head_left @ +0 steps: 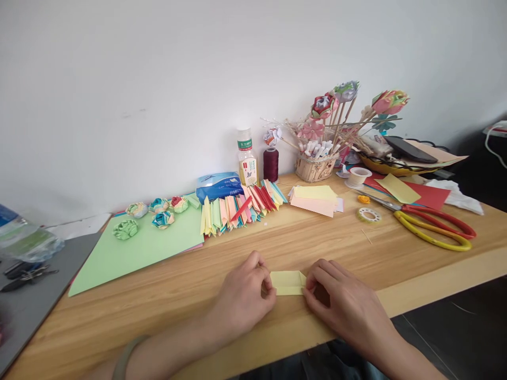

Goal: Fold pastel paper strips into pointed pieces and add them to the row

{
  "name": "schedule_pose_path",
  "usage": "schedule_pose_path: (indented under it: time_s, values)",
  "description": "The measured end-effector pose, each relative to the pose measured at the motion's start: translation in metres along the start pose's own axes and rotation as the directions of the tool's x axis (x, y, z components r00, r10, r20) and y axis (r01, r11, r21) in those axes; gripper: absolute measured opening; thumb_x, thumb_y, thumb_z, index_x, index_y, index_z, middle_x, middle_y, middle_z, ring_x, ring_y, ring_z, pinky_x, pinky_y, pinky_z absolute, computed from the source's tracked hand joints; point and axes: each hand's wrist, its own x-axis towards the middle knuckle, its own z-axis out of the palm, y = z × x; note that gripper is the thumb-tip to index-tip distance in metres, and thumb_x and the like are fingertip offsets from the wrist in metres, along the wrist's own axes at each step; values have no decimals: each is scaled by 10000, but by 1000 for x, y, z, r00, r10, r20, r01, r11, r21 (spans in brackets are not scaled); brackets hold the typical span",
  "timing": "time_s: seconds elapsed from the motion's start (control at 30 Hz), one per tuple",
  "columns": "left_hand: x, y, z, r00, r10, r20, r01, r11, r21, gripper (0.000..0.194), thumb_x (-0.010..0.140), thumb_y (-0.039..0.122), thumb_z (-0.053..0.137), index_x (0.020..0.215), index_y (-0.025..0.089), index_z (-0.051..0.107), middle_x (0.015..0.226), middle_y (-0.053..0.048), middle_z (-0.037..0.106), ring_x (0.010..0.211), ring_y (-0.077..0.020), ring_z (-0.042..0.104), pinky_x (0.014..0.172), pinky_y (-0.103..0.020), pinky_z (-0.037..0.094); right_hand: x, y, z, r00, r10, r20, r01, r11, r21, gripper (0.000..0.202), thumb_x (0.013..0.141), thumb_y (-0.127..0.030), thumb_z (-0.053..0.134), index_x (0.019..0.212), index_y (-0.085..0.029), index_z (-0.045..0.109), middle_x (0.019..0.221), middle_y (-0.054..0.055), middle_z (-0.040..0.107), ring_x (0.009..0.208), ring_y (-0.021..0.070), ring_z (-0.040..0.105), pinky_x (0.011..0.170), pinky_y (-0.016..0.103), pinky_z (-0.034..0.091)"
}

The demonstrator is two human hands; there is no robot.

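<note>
A small strip of pale yellow paper (288, 283) lies on the wooden table near its front edge, with a fold running along its length and a slanted fold at its right end. My left hand (246, 293) pinches its left end between thumb and fingers. At the other end, my right hand (336, 295) grips the paper the same way. The fingers cover both ends of the strip. Beyond the hands stands a row of folded coloured paper pieces (237, 208). Behind the right hand lies a stack of flat yellow and pink paper slips (312, 199).
Scissors (431, 216) with red and yellow handles lie at right beside a tape roll (369, 214) and a thread spool (358, 177). Paper flowers (161, 219) rest on green sheets (138, 258) at left. A basket (317, 168), bottle (248, 161) and tissue pack (218, 186) stand along the wall.
</note>
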Motion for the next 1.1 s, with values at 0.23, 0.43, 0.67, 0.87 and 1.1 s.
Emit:
schedule_pose_path:
  time_s: [0.23, 0.43, 0.67, 0.87, 1.1]
  values:
    - [-5, -5, -2, 992, 129, 9, -129, 990, 54, 137, 775, 88, 555, 866, 188, 533, 957, -12, 508, 673, -125, 552, 578, -251, 429, -8, 4, -1, 968, -246, -57, 248, 967, 51, 249, 919, -154, 380, 845, -248, 598, 880, 25, 600, 773, 177, 514, 671, 309, 339]
    - [-8, -13, 13, 899, 416, -137, -372, 890, 265, 110, 920, 308, 522, 874, 224, 577, 796, 8, 515, 696, -147, 508, 557, -257, 376, -14, 6, -4, 941, -335, -41, 335, 942, -17, 321, 950, -177, 310, 948, -239, 625, 886, 46, 621, 804, 191, 506, 687, 324, 326]
    - [-7, -22, 12, 790, 604, -102, -516, 746, 421, 195, 937, 224, 502, 759, 186, 573, 750, 3, 529, 766, -162, 460, 653, -288, 360, -19, 16, -4, 955, -290, -53, 293, 955, 53, 305, 947, -219, 344, 971, -258, 646, 866, 50, 619, 780, 190, 495, 678, 334, 308]
    - [-9, -29, -14, 766, 643, 21, -598, 700, 391, 196, 950, 214, 482, 793, 168, 591, 753, 6, 530, 751, -151, 434, 642, -283, 320, -22, 23, -3, 955, -287, -71, 293, 953, 78, 305, 948, -210, 342, 982, -254, 642, 859, 45, 635, 780, 191, 508, 681, 339, 316]
    - [-7, -28, -26, 757, 645, 105, -632, 681, 369, 201, 941, 172, 460, 823, 168, 622, 789, -13, 552, 750, -162, 433, 649, -305, 324, -20, 26, -10, 893, -445, -57, 449, 890, 77, 236, 937, -151, 382, 1035, -176, 595, 1007, 86, 673, 976, 214, 554, 805, 367, 373]
